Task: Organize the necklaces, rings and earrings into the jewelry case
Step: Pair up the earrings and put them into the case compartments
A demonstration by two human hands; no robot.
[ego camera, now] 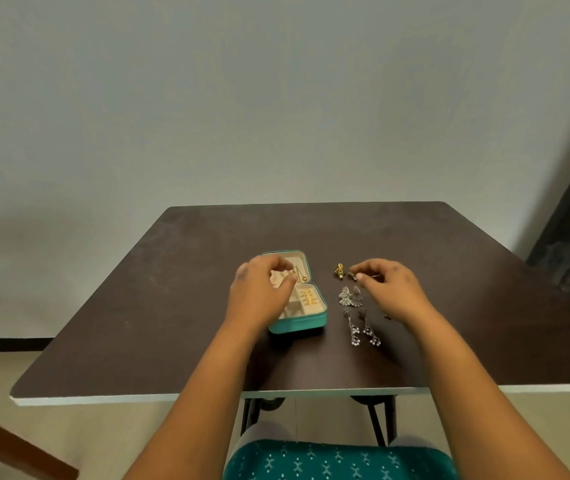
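Dark brown table [172, 306] w/ everything on it; landmark = teal jewelry case [306, 323], open, sitting mid-table.

Case: lid half lies flat on the far side, a gold chain necklace [298, 271] already in it. Near half has cream compartments w/ gold rings [309, 296] slotted in the roll section. So necklaces + rings look done, approx; can't see the compartments under the hand.

Left hand [259, 289] hovers over the case's left part, fingers curled, tips together near the lid half – can't tell if it's pinching anything.

Right hand [387, 285] is right of the case, thumb + forefinger closed on a small gold earring [352, 273]; its twin, second gold earring [338, 270], lies on the table between that hand & the case.

Still out, right of the case: silver leaf-shaped earrings [350, 295], then nearer the person a pair of long silver dangle earrings [363, 329]. Tiny dark bit [386, 317] further right, prob an earring back – too small to say.

Judgement: earrings are what's left, 3 pairs.
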